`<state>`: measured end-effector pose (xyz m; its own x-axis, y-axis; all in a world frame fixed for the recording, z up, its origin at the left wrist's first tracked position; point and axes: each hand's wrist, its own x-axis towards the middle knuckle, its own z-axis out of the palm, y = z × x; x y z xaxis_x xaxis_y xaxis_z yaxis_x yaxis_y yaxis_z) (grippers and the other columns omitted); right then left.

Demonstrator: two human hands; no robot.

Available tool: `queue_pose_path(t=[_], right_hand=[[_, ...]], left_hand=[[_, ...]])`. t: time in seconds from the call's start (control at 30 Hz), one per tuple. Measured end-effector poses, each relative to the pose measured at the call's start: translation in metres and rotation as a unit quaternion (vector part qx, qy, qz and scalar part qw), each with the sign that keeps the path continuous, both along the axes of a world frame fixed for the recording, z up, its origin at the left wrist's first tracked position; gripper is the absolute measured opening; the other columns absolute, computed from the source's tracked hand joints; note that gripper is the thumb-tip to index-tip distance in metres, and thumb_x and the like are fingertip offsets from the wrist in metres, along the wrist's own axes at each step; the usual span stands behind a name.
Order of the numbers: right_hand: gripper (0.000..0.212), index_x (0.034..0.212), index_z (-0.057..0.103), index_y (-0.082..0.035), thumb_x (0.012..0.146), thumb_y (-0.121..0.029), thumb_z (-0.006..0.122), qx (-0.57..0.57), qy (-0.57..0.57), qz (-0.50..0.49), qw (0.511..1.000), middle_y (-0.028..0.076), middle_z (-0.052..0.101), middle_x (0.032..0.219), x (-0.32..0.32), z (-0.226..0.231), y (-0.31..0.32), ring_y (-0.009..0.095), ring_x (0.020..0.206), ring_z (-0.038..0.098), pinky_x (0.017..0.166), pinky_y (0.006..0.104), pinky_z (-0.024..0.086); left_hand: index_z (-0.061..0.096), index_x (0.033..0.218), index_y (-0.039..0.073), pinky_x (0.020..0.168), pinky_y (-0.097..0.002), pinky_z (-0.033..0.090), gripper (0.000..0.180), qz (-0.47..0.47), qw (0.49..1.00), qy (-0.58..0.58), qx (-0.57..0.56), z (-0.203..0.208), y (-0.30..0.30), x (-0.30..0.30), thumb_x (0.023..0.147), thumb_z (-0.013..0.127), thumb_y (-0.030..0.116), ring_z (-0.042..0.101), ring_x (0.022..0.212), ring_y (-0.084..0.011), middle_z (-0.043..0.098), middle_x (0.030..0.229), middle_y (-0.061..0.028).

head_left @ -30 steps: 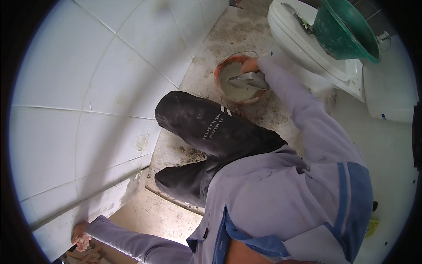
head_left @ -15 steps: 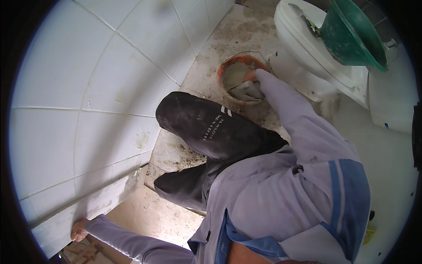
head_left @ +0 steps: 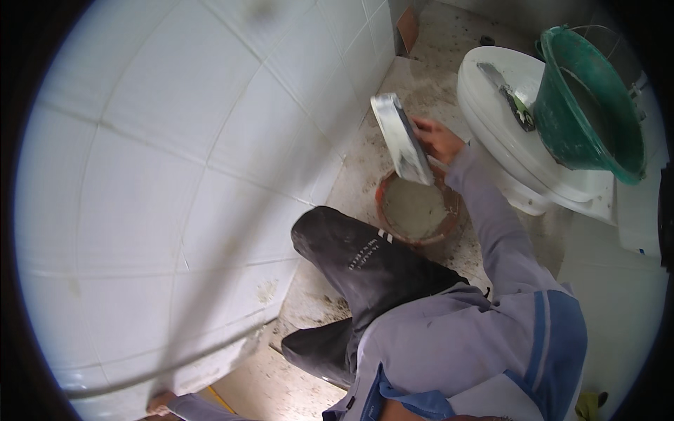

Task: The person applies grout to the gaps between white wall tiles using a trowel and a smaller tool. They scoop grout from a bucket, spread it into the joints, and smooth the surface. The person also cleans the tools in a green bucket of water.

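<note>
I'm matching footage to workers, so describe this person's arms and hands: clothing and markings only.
The right hand wears no glove; the left hand, near the lower edge, looks bare too. The right sleeve is long, plain and pale greyish-lilac, with a blue shoulder panel and a lighter stripe. The left sleeve matches in colour; its shoulder is out of view.

Right hand (head_left: 442, 142) has lifted float (head_left: 401, 139) from bucket (head_left: 381, 201)

We see white-grey trowel (head_left: 401, 140), orange bucket (head_left: 382, 200), grey mix (head_left: 418, 210), green tub (head_left: 562, 119), grid-patterned white tiles (head_left: 161, 91), black trousers (head_left: 372, 266).
</note>
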<state>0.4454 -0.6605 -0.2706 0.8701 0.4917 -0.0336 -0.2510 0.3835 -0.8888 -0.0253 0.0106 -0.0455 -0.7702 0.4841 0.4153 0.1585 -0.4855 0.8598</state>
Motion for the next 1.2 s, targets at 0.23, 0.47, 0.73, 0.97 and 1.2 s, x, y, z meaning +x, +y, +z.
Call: queue_pose_path(t=[0.23,0.47,0.73,0.97,1.2], right_hand=[[0.042,0.126,0.051,0.001,0.086,-0.009,0.061,-0.191,-0.168,-0.267,0.93,0.012,0.059,0.117,0.129,-0.031,0.077,0.021,0.104,0.058,0.092,0.0326,0.045],[0.041,0.124,0.052,0.002,0.085,-0.008,0.062,-0.249,-0.251,-0.36,0.863,0.016,0.058,0.117,0.173,-0.069,0.115,0.025,0.107,0.058,0.093,0.0334,0.044],[0.045,0.135,0.046,0.001,0.092,-0.009,0.056,-0.02,-0.118,-0.247,0.961,0.01,0.059,0.12,0.153,-0.063,0.11,0.016,0.106,0.056,0.092,0.0278,0.044],[0.046,0.135,0.046,0.002,0.091,-0.009,0.059,-0.134,-0.181,-0.244,0.943,0.009,0.059,0.122,0.152,-0.025,0.123,0.011,0.098,0.057,0.09,0.0247,0.045],[0.044,0.129,0.051,-0.001,0.086,-0.006,0.06,-0.133,-0.226,-0.317,0.911,0.013,0.059,0.121,0.176,-0.04,0.09,0.023,0.105,0.059,0.091,0.0324,0.047]], left_hand=[[0.056,0.094,0.003,0.078,-0.0466,0.044,0.041,-0.052,0.998,0.023,0.011,0.007,-0.002,0.042,0.091,0.033,0.037,0.055,0.094,-0.0296,0.058,0.097,-0.0188],[0.056,0.095,0.003,0.079,-0.0463,0.044,0.04,-0.059,0.997,0.04,0.019,0.014,-0.008,0.067,0.091,0.034,0.036,0.054,0.094,-0.0295,0.057,0.098,-0.0188],[0.055,0.096,0.003,0.08,-0.046,0.044,0.039,-0.053,0.996,0.064,0.027,0.021,-0.013,0.076,0.09,0.035,0.035,0.054,0.095,-0.0294,0.056,0.099,-0.0187],[0.055,0.097,0.003,0.08,-0.0458,0.044,0.038,-0.063,0.995,0.066,0.032,0.023,-0.016,0.083,0.09,0.036,0.035,0.053,0.095,-0.0294,0.056,0.1,-0.0186],[0.055,0.098,0.003,0.081,-0.0455,0.044,0.037,-0.075,0.995,0.055,0.03,0.024,-0.016,0.092,0.09,0.036,0.034,0.053,0.096,-0.0293,0.055,0.101,-0.0186]])
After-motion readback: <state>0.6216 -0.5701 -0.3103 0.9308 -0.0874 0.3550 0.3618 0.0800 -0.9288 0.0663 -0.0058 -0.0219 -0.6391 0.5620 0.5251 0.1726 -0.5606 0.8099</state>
